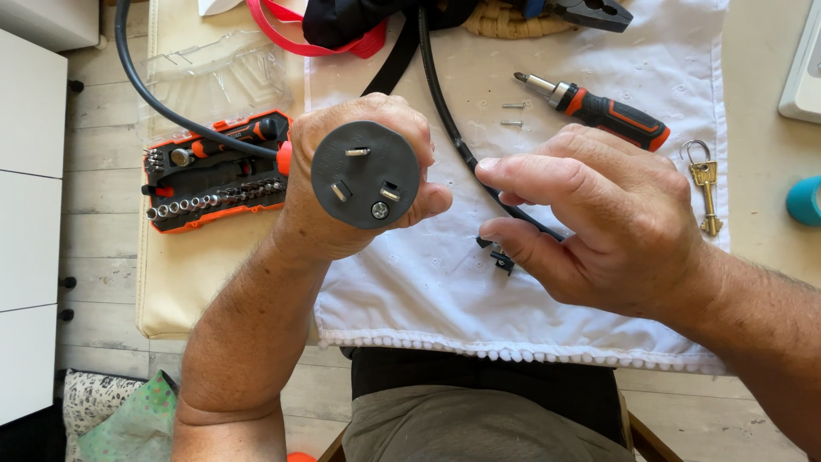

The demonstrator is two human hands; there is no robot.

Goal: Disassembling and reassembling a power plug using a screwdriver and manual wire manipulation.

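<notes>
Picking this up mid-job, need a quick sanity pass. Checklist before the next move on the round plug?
1. Plug held firmly: ok. Left hand wraps the round grey plug, pin face up toward the camera.
2. Three pins present: ok, all visible on the face.
3. Face screw seated: cannot tell how tight.
4. Right hand free: ok. Fingers curled, nothing visibly gripped.
5. Screwdriver within reach: ok, lying on the white cloth beyond the right hand.
6. Loose parts accounted for: cannot tell. Two small screws and a small black piece lie on the cloth.

Bright, even daylight, soft shadows under the hands, sharp focus throughout.
</notes>
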